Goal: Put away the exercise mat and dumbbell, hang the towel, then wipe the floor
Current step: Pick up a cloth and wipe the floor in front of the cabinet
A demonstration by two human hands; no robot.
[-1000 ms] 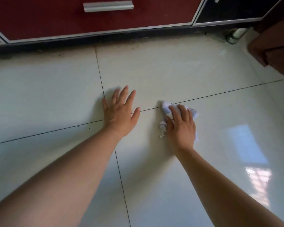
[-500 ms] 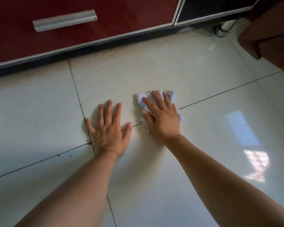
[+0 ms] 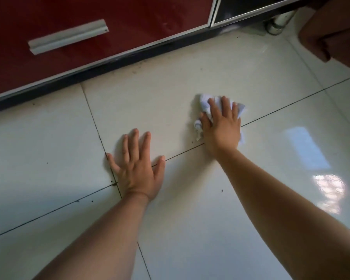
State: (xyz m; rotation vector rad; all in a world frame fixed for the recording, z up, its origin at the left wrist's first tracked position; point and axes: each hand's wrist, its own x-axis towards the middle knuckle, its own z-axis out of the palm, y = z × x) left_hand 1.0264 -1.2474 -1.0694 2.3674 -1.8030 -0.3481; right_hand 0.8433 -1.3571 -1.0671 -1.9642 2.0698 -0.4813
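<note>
A crumpled white cloth (image 3: 205,99) lies on the glossy pale tile floor (image 3: 190,209). My right hand (image 3: 222,126) presses flat on top of it with straight fingers, covering most of it. My left hand (image 3: 136,170) rests palm down on the floor with its fingers spread, over a crossing of tile joints to the left of the cloth. Small dark specks dot the tiles near both hands. No mat, dumbbell or towel shows in this view.
A red cabinet drawer (image 3: 119,23) with a silver handle (image 3: 68,36) runs along the far side above a dark plinth. A metal cylinder (image 3: 277,24) stands at the far right corner, beside brown furniture (image 3: 335,33).
My right hand has slid the cloth forward and to the right, away from my left hand. My left hand stays planted on the floor. The view has tilted.
</note>
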